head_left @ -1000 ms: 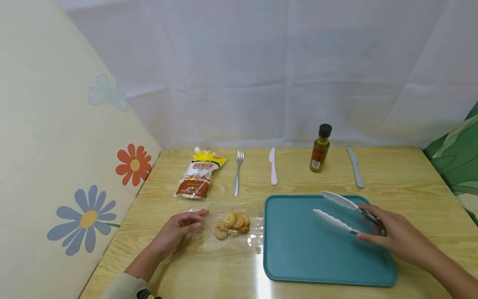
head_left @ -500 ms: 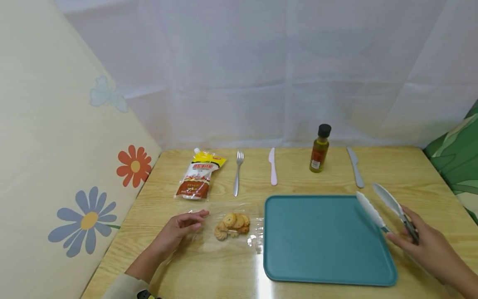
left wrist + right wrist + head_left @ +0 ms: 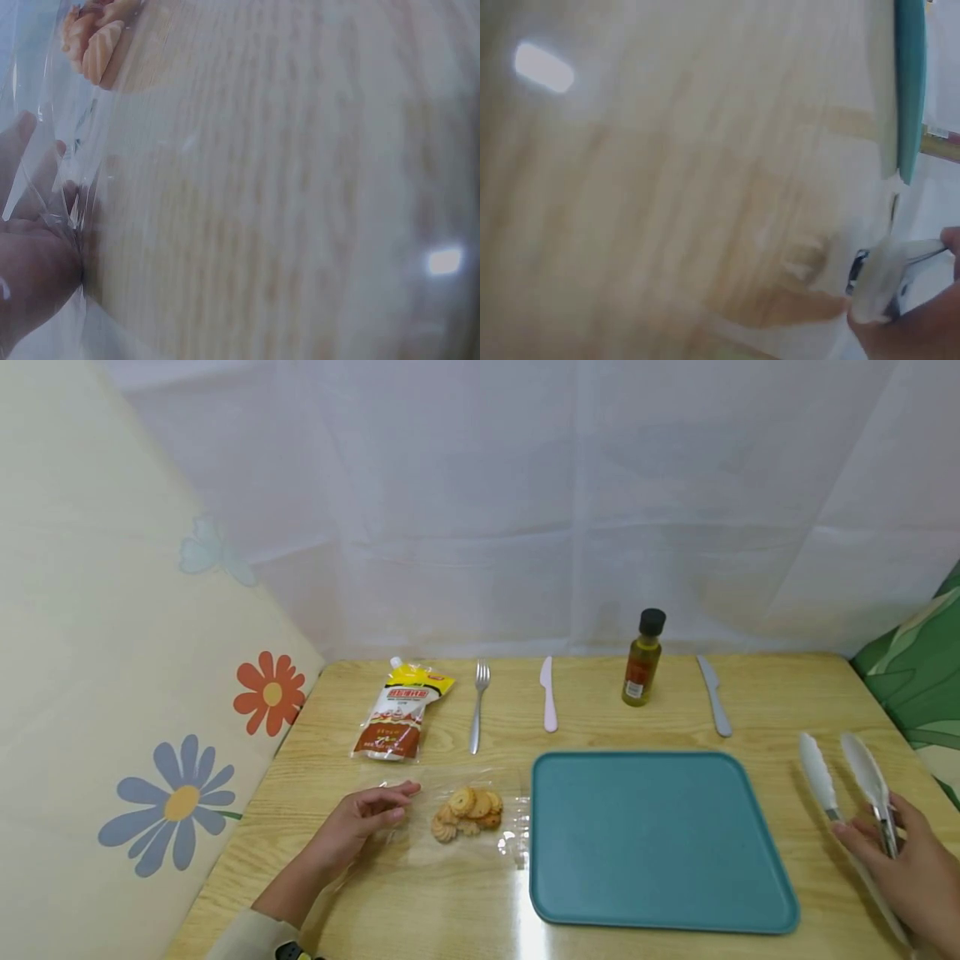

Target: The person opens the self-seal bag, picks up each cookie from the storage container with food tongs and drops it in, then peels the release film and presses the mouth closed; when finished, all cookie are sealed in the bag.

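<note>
At the left end of a clear plastic bag, my left hand touches the film, thumb and forefinger apart. Through the film, the left wrist view shows the left fingers spread. Several golden cookies lie within the bag, some ridged, some round. Right of the tray, my right hand grips metal tongs with pale scalloped tips, their arms spread apart and pointing toward the back. The right wrist view catches part of the tongs by the thumb, blurred.
A teal tray lies right of the bag. Along the back are a spouted pouch, a fork, a pink knife, a dark-capped bottle and a grey knife. White cloth hangs behind the wooden table.
My right hand has carried the tongs rightward, from above the tray to beyond its right edge, turning their tips from leftward to the back. My left hand and the bag have not moved.
</note>
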Demonstrator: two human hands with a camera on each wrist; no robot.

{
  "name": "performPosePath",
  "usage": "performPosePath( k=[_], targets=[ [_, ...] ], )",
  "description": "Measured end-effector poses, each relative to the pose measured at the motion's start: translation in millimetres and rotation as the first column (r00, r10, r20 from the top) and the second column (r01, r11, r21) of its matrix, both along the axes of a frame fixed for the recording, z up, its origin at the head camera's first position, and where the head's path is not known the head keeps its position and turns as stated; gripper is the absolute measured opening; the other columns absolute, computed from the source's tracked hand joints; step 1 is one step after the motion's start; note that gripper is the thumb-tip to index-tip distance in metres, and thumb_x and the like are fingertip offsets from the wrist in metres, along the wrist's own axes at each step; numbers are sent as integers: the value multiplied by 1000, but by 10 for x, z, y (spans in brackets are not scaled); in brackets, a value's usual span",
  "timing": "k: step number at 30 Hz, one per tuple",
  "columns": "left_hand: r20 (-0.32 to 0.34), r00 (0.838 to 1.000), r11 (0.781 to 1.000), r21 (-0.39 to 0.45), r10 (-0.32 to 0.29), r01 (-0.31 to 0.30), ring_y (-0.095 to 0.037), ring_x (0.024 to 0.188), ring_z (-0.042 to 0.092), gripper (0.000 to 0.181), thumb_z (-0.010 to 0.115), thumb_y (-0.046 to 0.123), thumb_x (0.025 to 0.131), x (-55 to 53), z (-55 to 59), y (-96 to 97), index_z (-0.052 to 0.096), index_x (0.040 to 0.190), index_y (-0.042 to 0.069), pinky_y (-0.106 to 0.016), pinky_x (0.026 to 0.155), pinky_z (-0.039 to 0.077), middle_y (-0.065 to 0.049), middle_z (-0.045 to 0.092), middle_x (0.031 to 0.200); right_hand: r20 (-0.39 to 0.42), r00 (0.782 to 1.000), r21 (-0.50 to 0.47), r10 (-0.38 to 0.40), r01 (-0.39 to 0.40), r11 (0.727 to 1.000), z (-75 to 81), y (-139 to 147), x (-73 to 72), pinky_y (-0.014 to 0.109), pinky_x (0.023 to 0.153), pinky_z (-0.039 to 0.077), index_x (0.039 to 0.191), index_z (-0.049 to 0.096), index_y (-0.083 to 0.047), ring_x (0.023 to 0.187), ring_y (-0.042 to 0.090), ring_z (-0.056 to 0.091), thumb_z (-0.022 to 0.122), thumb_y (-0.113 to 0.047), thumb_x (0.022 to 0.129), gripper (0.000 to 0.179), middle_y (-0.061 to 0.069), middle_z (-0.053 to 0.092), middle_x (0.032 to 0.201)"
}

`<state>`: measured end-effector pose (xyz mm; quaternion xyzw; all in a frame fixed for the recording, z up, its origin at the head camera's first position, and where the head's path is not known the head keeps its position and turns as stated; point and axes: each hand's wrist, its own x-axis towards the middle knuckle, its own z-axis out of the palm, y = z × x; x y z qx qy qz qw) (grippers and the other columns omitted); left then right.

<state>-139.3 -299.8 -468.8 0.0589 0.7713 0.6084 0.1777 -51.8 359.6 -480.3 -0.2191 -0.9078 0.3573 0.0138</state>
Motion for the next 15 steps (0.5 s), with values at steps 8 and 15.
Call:
performPosePath(
  k=[8,15],
  targets=[
    [9,1000,1000,-25,5,-5,6,128,53,33,69,14,99,1,21,6,67,123,-9,-12,103,40,-18,52,153,40,995,-33,-91,93,995,-43,57,30,72,111,26,157,11,13,139,64,26,54,-39,107,84,47,23,153],
    [3,1000,1000,-5,2,-2,5,128,53,33,68,13,100,-2,-4,6,66,123,-10,-13,103,42,-20,51,153,121,987,-44,-110,116,992,-70,113,37,68,119,15,158,-7,10,147,61,9,48,-42,108,90,42,1,160]
  ],
)
